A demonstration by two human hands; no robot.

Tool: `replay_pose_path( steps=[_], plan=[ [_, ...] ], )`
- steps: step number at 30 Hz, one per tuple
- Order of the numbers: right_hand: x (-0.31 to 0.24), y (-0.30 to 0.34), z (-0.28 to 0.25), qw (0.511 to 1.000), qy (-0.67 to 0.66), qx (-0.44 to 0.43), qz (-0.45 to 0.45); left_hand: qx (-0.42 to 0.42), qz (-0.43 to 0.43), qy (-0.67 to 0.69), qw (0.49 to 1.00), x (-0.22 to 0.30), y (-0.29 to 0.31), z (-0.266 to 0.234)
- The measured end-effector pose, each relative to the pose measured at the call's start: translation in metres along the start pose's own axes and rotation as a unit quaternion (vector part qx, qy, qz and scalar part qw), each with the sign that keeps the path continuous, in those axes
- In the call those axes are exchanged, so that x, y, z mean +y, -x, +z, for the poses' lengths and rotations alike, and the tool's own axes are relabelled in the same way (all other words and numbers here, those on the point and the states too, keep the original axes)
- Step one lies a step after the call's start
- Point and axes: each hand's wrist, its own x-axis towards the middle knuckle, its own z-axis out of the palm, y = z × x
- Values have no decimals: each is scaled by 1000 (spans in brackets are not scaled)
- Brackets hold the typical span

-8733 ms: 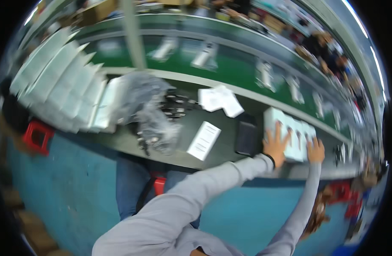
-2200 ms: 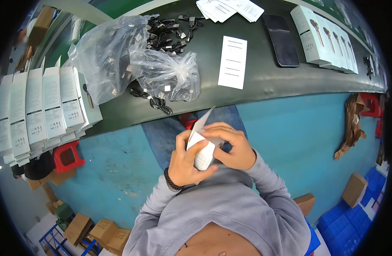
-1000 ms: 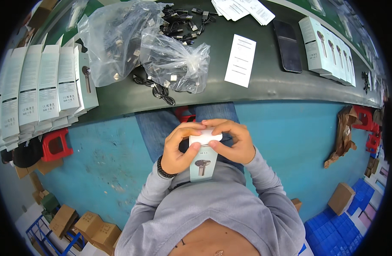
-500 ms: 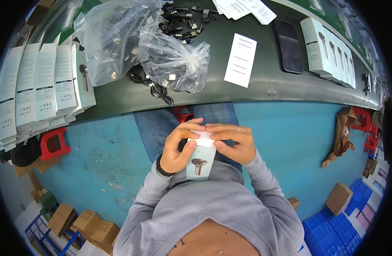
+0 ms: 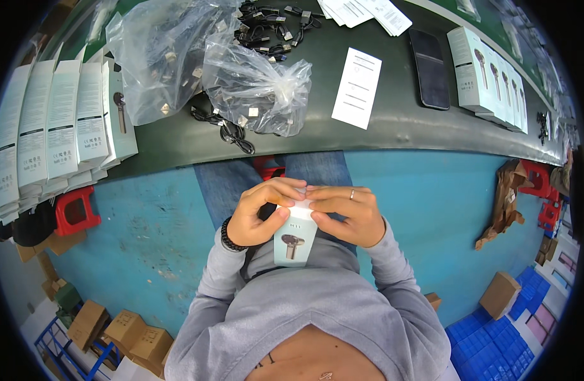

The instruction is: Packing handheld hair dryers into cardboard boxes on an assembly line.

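Observation:
Between my two hands, over my lap, stands a small pale-green and white carton (image 5: 296, 238) with a handheld device pictured on its front. My left hand (image 5: 261, 213) grips the carton's upper left side, its thumb at the top edge and fingers over the white top. From the other side my right hand (image 5: 352, 214), with a ring on one finger, pinches the top right edge. Both sets of fingertips meet at the white top flap (image 5: 299, 208). What lies inside the carton is hidden.
On the dark green table are rows of cartons (image 5: 63, 127) at left, clear bags (image 5: 260, 92) of parts, black cables (image 5: 231, 132), a white printed sheet (image 5: 357, 89), a black phone (image 5: 430, 70) and finished-looking cartons (image 5: 486, 76) at right. Red stools (image 5: 76, 213) stand below.
Both hands and the carton stay together at nearly the same place. The fingers have shifted slightly at the carton's top, and the whole view has moved a little.

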Motion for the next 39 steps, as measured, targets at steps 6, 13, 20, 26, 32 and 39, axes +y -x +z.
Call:
replay_pose_path(
  steps=[6,13,20,26,32,39],
  plan=[
    [5,-1,-10,998,40,-30,23,3,-72,15,997,2,-9,7],
    [10,-5,-19,996,36,-74,21,4,-93,1,996,2,-9,8],
    [8,-7,-23,994,51,-97,-18,13,-39,-3,999,-2,-7,9],
    [4,-7,-22,991,73,-112,-24,-16,-2,-28,999,-1,-7,4],
    [-1,-6,-20,993,52,-101,10,-44,15,-49,998,2,-5,1],
    [4,-11,-24,986,74,-148,32,28,-59,-3,998,5,-5,18]
  ],
)
